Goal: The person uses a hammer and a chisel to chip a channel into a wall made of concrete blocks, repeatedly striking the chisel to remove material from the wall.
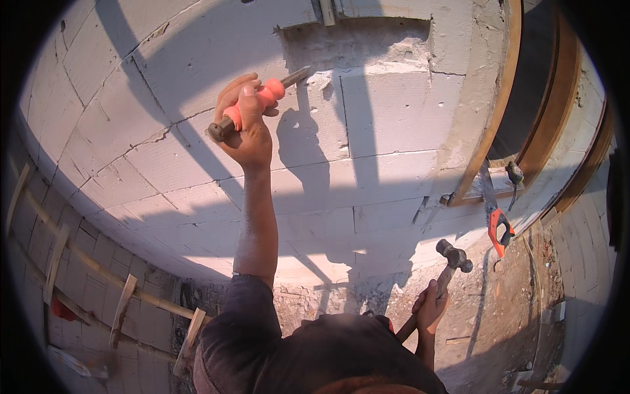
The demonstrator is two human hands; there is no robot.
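Observation:
My left hand [252,141] is raised and wrapped round the red grip of a cold chisel [268,93]. The chisel's struck end sticks out below the hand. Its blade points up and right, with the tip at the lower left corner of a rough recess [361,49] cut into the white block wall [400,118]. I cannot tell whether the tip touches the block. Low on the right, my right hand [430,308] grips the wooden handle of a hammer [446,276]. The hammer's dark metal head is up, well apart from the chisel.
A handsaw [497,230] with an orange and black handle leans at the corner of a wooden frame [489,125] on the right. Beside its blade sits a small dark object [514,173]. Wooden ladder-like rails [121,308] run along the left. Rubble [472,308] covers the ground below.

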